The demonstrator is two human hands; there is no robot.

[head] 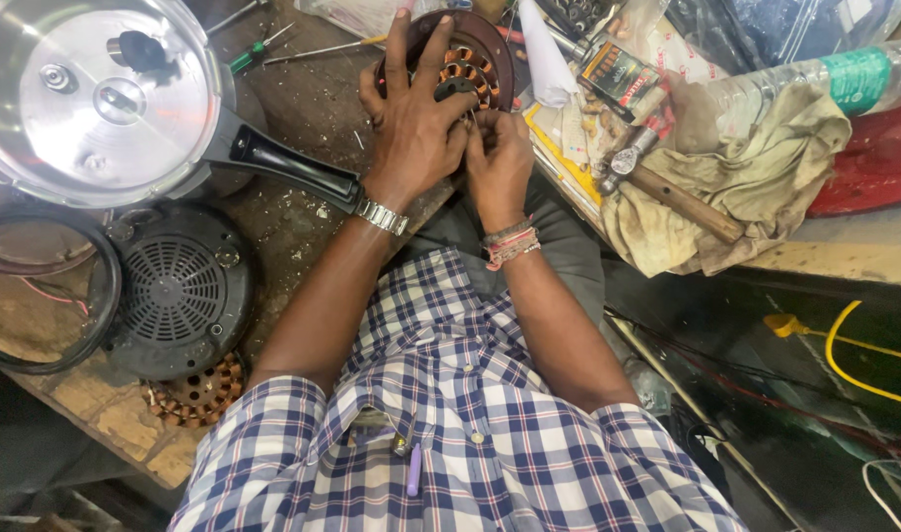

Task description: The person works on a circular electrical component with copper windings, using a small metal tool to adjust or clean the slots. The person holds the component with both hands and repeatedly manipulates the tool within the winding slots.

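Observation:
A round brown motor stator (470, 61) with copper windings lies on the worn bench near its far edge. My left hand (416, 123), with a metal watch at the wrist, spreads its fingers over the stator and holds it down. My right hand (500, 163), with thread bands at the wrist, curls its fingers against the stator's near edge, right beside the left fingers. What the fingertips pinch there is too small to tell.
A steel pressure cooker lid (116, 99) with a black handle (283, 163) sits at left. Below it are a black grilled cover (180, 291), a rubber ring (106, 296) and a second copper-wound stator (199, 389). A hammer (667, 192), cloth (766, 167) and plastic bottle (825, 79) crowd the right.

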